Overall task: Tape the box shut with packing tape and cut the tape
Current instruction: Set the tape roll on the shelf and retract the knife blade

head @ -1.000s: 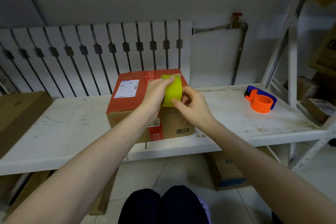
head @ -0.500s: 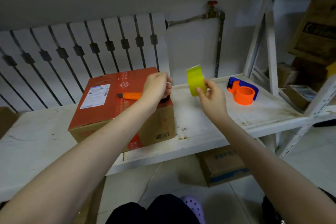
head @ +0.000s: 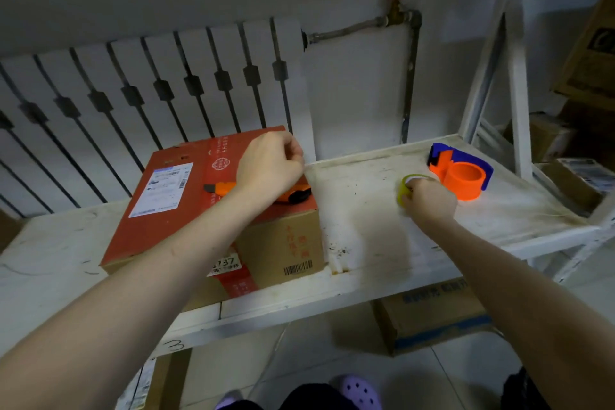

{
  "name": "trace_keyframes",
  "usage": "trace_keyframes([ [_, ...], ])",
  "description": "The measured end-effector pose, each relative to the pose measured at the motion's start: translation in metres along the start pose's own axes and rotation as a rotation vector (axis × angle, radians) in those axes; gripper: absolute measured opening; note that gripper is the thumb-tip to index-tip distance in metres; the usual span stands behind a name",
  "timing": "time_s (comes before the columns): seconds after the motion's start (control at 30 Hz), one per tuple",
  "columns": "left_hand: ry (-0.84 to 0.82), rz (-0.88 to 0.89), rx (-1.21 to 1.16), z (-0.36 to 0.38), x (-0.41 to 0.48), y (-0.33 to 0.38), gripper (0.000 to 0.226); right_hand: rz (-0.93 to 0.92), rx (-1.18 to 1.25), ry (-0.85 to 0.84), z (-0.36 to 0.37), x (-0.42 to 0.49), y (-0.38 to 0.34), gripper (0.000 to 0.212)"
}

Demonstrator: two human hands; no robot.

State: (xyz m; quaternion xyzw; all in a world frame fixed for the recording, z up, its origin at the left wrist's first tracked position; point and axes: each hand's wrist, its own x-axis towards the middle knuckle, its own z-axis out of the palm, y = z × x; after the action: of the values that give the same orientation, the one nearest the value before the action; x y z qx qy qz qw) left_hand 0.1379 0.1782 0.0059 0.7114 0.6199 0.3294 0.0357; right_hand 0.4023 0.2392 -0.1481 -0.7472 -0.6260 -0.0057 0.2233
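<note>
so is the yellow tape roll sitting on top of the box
No, the yellow tape roll is on the white shelf, in the right hand.

**Box left, tape and dispenser right**

The box (head: 213,210) sits on the counter (head: 366,243), left of centre, with a utility knife (head: 293,195) on its top. To its right lies the tape roll (head: 404,188), just beside the dispenser (head: 462,173) further right. Behind stands a radiator (head: 149,93).

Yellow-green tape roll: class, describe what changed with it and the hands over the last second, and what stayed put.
The right hand carried the yellow-green tape roll off the red-topped cardboard box rightward and down onto the white shelf, beside the orange tape dispenser. The left hand let go and stays over the box. Box, dispenser and orange utility knife stayed.
</note>
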Motion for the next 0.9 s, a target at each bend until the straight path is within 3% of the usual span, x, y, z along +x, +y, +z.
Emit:
trace_keyframes([
  [0.1, 0.0, -0.013, 0.01, 0.002, 0.002, -0.008, 0.014, 0.021, 0.081, -0.04, 0.005, 0.007, 0.0, 0.023],
  [0.2, 0.005, -0.019, -0.005, 0.001, 0.0, -0.013, 0.015, 0.082, 0.15, -0.131, 0.0, 0.001, -0.011, 0.004],
  [0.23, 0.013, -0.021, -0.009, 0.0, 0.0, -0.015, 0.015, 0.075, 0.15, -0.129, -0.002, -0.004, -0.018, 0.016],
  [0.33, 0.039, -0.041, -0.017, -0.004, -0.003, -0.019, 0.016, -0.004, 0.307, -0.035, -0.016, -0.019, -0.049, 0.038],
  [0.47, 0.04, -0.073, -0.026, -0.016, -0.01, -0.026, 0.016, -0.235, 0.546, 0.14, -0.058, -0.04, -0.109, 0.023],
  [0.57, 0.055, -0.117, -0.033, -0.03, -0.02, -0.038, 0.016, -0.448, 0.443, 0.141, -0.084, -0.06, -0.152, 0.021],
  [0.67, 0.072, -0.178, -0.034, -0.043, -0.03, -0.053, 0.014, -0.605, 0.281, 0.029, -0.088, -0.069, -0.183, 0.034],
  [0.77, 0.092, -0.216, -0.056, -0.056, -0.04, -0.064, 0.012, -0.664, 0.036, -0.06, -0.084, -0.071, -0.201, 0.047],
  [0.9, 0.109, -0.235, -0.076, -0.07, -0.053, -0.071, 0.01, -0.673, -0.082, -0.078, -0.084, -0.077, -0.213, 0.038],
])
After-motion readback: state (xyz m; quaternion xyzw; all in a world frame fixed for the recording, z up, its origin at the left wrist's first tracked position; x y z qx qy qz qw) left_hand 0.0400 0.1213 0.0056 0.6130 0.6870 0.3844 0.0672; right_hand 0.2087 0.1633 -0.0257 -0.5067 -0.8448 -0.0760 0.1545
